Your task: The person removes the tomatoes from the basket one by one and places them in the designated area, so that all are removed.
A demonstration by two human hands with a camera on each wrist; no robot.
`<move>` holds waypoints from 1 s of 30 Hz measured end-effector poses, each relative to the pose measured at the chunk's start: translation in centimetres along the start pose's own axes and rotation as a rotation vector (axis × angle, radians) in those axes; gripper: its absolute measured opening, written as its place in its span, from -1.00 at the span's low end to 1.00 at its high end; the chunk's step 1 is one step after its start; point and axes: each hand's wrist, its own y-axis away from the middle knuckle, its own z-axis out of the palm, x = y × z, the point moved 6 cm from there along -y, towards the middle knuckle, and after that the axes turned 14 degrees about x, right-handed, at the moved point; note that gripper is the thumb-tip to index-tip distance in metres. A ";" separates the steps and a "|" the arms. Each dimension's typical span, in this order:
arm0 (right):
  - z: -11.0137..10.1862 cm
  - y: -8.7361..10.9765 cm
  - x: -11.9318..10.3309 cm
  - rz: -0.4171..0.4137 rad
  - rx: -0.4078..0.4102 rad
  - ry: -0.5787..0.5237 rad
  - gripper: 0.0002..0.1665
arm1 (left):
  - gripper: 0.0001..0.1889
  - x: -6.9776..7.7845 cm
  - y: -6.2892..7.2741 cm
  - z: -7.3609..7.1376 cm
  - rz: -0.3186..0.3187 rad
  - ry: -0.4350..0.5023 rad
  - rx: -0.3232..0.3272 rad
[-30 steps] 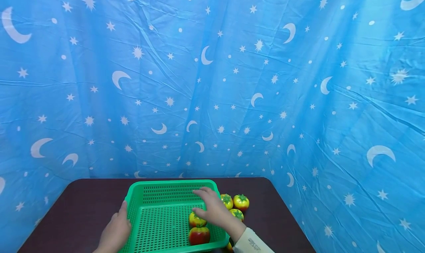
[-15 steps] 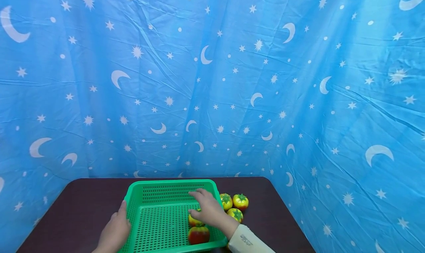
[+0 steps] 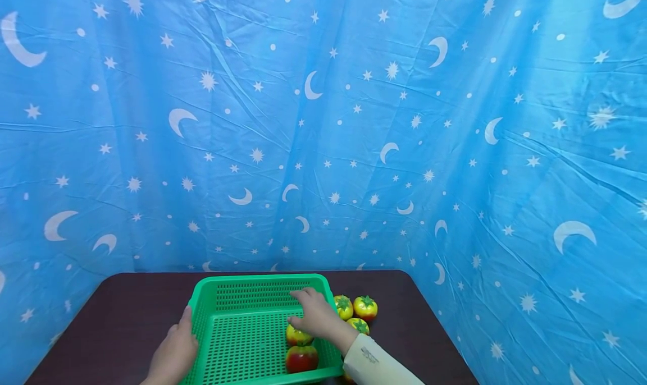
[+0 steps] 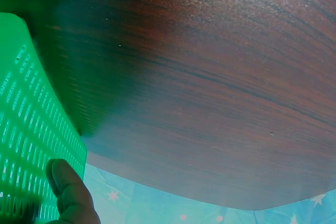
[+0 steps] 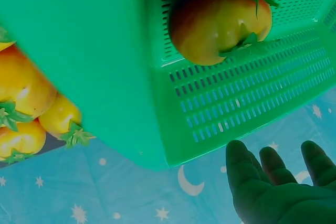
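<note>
A green plastic basket point(image 3: 263, 278) with slotted walls sits on the dark table. Two yellow-and-red tomatoes lie inside at its right: the rear tomato point(image 3: 298, 335) partly behind the right hand, the front tomato point(image 3: 302, 360) redder. My left hand point(image 3: 174, 348) is at the basket's left side, its straight fingers point(image 4: 65, 174) against the outer wall in the left wrist view. My right hand point(image 3: 315, 315) reaches over the right rim, above the rear tomato. Its fingers point(image 5: 317, 161) are spread, with nothing between them.
Outside the basket's right wall stand more tomatoes, among them a tomato point(image 3: 365, 308) at the back and a tomato point(image 3: 359, 326) nearer. The right sleeve point(image 3: 374, 362) partly covers another near the front. A blue star-and-moon curtain point(image 3: 323, 149) hangs around the table point(image 3: 141, 306).
My right hand has shifted slightly left over the basket, fingers still spread. The left hand and the tomatoes have stayed in place.
</note>
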 end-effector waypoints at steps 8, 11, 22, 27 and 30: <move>0.4 -1.1 -0.1 0.051 0.038 -0.023 -0.34 | -0.27 0.1 0.1 -0.2 0.013 0.014 -0.003; 0.7 -1.3 0.0 0.062 0.039 -0.019 -0.35 | -0.28 0.1 0.0 -0.2 0.007 0.013 -0.007; 1.3 -1.5 0.2 0.069 0.017 0.024 -0.33 | -0.27 -0.1 -0.3 -0.1 0.012 -0.002 0.006; 1.6 -2.0 0.1 0.093 0.029 0.041 -0.34 | -0.27 -0.1 -0.4 -0.1 0.011 -0.004 -0.004; 2.0 -2.1 0.3 0.126 0.015 0.044 -0.32 | -0.27 -0.2 -0.3 0.0 0.010 -0.002 -0.011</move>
